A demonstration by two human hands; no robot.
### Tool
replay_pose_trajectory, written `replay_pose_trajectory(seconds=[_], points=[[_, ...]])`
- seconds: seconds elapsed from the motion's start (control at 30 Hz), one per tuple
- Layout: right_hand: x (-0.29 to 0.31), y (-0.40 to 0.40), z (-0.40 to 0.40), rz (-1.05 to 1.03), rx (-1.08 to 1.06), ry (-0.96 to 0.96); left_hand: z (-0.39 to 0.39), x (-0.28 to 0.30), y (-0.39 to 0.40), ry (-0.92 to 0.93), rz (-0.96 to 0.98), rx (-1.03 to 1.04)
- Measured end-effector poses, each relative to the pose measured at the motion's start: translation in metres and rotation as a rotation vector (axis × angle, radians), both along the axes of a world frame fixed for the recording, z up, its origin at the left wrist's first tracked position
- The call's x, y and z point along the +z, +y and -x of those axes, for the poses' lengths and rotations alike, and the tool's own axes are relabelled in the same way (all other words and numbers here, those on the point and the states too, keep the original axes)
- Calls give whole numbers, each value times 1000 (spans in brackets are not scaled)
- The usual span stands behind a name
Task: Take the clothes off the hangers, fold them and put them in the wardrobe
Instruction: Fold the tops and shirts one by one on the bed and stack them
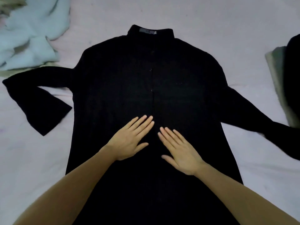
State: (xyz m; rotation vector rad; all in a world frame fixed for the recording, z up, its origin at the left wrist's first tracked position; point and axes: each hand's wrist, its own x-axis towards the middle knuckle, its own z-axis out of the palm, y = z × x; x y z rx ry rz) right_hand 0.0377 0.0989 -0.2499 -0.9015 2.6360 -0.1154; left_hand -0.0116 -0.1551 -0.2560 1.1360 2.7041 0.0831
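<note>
Both hands, left (129, 138) and right (180, 151), lie flat with fingers straight, grasping nothing, on the black shirt (146, 82). It lies spread on the bed (211, 21), collar toward the far edge.

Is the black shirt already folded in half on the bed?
No, the black shirt lies spread flat, front up, both sleeves out to the sides, under the flat left hand and right hand.

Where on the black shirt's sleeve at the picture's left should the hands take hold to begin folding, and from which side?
Probably at the cuff end of the left-hand sleeve, coming in from the outer left side. The black shirt lies flat, front up, on the sheet, and that sleeve bends down and outward with its wide cuff free, so it could be carried across the chest. Both the left hand and right hand rest flat on the front.
</note>
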Motion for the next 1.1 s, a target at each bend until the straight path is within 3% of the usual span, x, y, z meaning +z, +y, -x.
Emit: replay_pose_trajectory(seconds=[0.1, 0.2, 0.27, 0.33, 0.4, 0.47, 0.6, 0.8, 0.97, 1.1], points=[[0, 18, -59, 4, 299, -25, -55, 4, -17, -65, -7, -187], [5, 36, -86, 46, 522, -26, -80, 20, -8, -57, -110, -125], [11, 51, -75, 122, 336, 100, -68, 39, 25, 83, -223, 77], [23, 68, -57, 198, -94, 216, -51, 63, 69, 148, -285, 310], [33, 85, -35, 207, -456, 274, -36, 78, 106, 22, -289, 461], [39, 105, -19, 149, -652, 229, -31, 81, 136, -115, -217, 469], [49, 140, 19, 43, -707, 216, -23, 76, 165, -198, -45, 387], [46, 160, 83, -82, -782, 147, 11, 68, 187, -303, -223, 439], [34, 178, 125, -154, -936, -40, 66, 58, 210, -315, -346, 422], [37, 199, 136, -87, -903, -43, 97, 48, 225, -300, -221, 312]])
